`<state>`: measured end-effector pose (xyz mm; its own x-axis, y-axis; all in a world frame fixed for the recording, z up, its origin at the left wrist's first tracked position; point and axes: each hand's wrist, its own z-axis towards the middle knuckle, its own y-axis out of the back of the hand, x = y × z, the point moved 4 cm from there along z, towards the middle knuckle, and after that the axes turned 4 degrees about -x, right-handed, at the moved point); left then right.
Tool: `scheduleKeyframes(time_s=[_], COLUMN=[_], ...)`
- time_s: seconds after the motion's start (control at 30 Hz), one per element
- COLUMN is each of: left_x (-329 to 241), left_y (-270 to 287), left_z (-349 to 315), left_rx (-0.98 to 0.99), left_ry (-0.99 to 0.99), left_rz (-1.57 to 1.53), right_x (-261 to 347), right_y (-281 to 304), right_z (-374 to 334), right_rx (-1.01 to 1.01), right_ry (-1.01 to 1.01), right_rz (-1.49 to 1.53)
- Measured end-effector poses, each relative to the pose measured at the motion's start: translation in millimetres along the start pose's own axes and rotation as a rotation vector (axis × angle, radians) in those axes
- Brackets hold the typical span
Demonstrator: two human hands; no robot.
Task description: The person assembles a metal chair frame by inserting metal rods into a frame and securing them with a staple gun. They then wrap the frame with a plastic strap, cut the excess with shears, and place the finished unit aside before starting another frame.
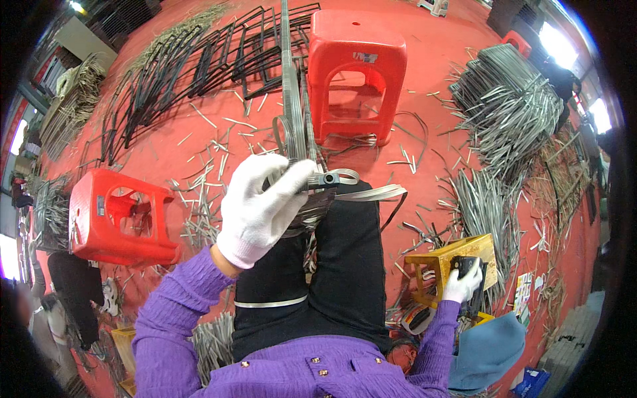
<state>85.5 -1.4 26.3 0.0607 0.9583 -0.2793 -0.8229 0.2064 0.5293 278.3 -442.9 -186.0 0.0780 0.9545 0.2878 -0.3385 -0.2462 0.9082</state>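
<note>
My left hand point(259, 212), in a white glove, is closed around the near end of a dark frame piece wrapped in grey flat strips. Just past its fingertips a dark tube end point(330, 178) with a round hole shows. Pale loose strips point(368, 193) stick out to the right of it, over my lap. From there the grey strip-wrapped length point(290, 93) runs away from me, beside a red stool. Low on the right, my gloved right hand point(462, 284) grips a black hand tool point(466, 264) by a yellow stool point(434, 262). The tool's exact kind is unclear.
A red stool point(358, 46) stands ahead, and another red stool point(119, 215) is at left. Black metal frames point(179, 73) lie at far left. Bundled grey strips point(507, 99) are piled at right. Scraps litter the red floor. Blue cloth point(488, 348) hangs near my right arm.
</note>
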Motion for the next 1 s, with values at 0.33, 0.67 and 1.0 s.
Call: scheduleKeyframes(time_s=[0.33, 0.67, 1.0], left_x=[-21.2, -20.5, -21.0], left_y=[-5.8, -21.8, -23.5], left_z=[-41.1, -53.3, -55.7], left_rx=[0.052, -0.143, -0.119], left_ry=[0.578, 1.008, 0.732], left_rz=[-0.219, -0.627, -0.445], right_x=[355.8, 430.3, 365.0], right_y=[163.3, 133.5, 152.5], right_z=[-23.7, 5.2, -4.8], right_rx=[-0.015, 0.175, 0.066], right_ry=[1.62, 1.522, 1.872], right_rz=[0.972, 0.978, 0.947])
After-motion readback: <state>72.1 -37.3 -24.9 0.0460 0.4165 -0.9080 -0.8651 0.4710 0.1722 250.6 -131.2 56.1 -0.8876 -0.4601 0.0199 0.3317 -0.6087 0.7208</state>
